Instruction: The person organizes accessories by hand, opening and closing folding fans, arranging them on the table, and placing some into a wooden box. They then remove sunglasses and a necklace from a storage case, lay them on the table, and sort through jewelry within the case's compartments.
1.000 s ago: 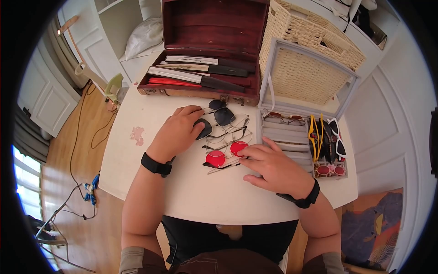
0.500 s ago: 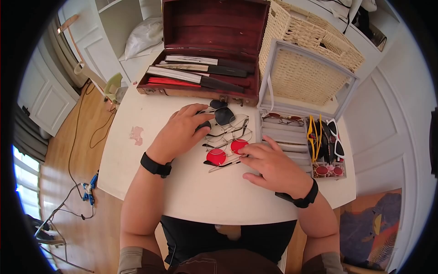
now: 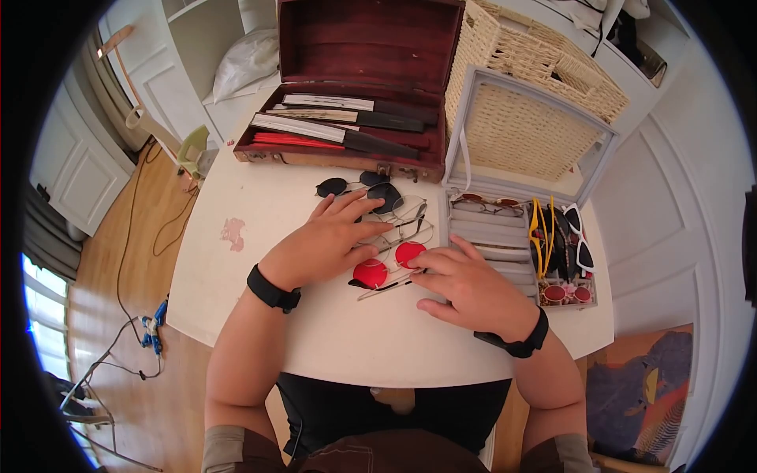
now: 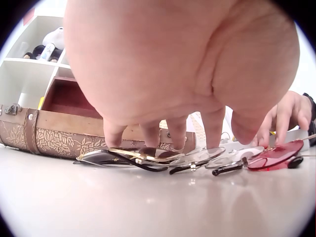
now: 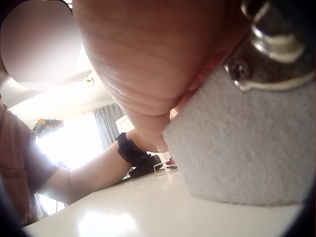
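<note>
My left hand (image 3: 319,243) is spread palm down over a row of overlapping glasses, fingers extended. In the left wrist view its fingertips come down on the dark-lensed sunglasses (image 4: 101,157) and the clear-lensed glasses (image 4: 200,157). Dark sunglasses (image 3: 331,187) lie just beyond these fingers. My right hand (image 3: 477,293) has its fingertips at the red-lensed sunglasses (image 3: 371,273), thumb apart from the fingers. Beside it stands the grey eyewear case (image 3: 493,236), lid up, with brown-tinted glasses (image 3: 489,204), yellow-framed glasses (image 3: 539,236) and white-framed sunglasses (image 3: 581,239) in it.
Behind the glasses, an open dark-red suitcase (image 3: 410,169) holds several folded fans (image 3: 300,130). A wicker basket (image 3: 544,51) stands behind the eyewear case's raised lid. The white table (image 3: 378,347) has a curved front edge close to the person's lap.
My left hand has shifted rightward, off the dark sunglasses at the left and onto the middle of the row, uncovering their left lens. My right hand stays nearly still.
</note>
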The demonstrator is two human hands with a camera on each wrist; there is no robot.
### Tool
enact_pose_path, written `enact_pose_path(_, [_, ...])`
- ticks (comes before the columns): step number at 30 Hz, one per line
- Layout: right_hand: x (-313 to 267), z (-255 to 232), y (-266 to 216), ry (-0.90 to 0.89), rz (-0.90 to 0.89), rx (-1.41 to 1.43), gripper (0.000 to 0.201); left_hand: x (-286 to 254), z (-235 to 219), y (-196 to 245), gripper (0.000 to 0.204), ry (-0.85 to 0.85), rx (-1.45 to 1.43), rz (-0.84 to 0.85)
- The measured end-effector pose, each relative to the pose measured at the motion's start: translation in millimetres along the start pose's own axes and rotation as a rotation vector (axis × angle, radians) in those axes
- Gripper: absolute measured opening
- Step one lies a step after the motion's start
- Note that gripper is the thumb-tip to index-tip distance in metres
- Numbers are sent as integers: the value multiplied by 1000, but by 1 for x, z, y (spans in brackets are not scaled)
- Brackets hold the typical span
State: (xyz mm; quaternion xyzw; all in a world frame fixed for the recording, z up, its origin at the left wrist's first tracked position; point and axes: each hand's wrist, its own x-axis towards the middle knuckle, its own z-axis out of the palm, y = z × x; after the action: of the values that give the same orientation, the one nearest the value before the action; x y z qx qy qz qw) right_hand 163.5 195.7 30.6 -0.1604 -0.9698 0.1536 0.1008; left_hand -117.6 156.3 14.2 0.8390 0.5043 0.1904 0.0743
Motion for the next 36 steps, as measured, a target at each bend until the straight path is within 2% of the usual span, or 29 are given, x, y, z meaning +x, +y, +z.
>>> enact_pose_path(10, [-1,2,-1,11,17,-8,34,0,-4,0,32,-48,-41,-29])
enact_pose_path(16, [-5,-10,6,100,-17,35,30,4,-8,2,30,-30,-92,-61])
enact_pose_path(19, [-20,-44,22,458,218,-151,21,4,-7,2,30,28,-95,-47])
enact_pose_path(20, [-27,-53,31,455,222,-161,21,4,-7,2,30,56,-111,-50])
enact_pose_path(22, [-39,-62,48,473,572,-55,17,4,-6,2,30,85,-113,-37])
enact_pose_path(26, [-48,-52,65,466,513,-170,14,6,-7,4,29,56,-117,-48])
enact_pose_path(28, [-44,-43,61,406,425,-263,16,5,-8,5,28,51,-113,-61])
enact_pose_path(29, [-42,-41,60,323,449,-266,17,5,-8,5,28,53,-109,-66])
enact_pose_path(36, [-34,-32,59,298,463,-345,20,4,-7,2,29,67,-144,-58])
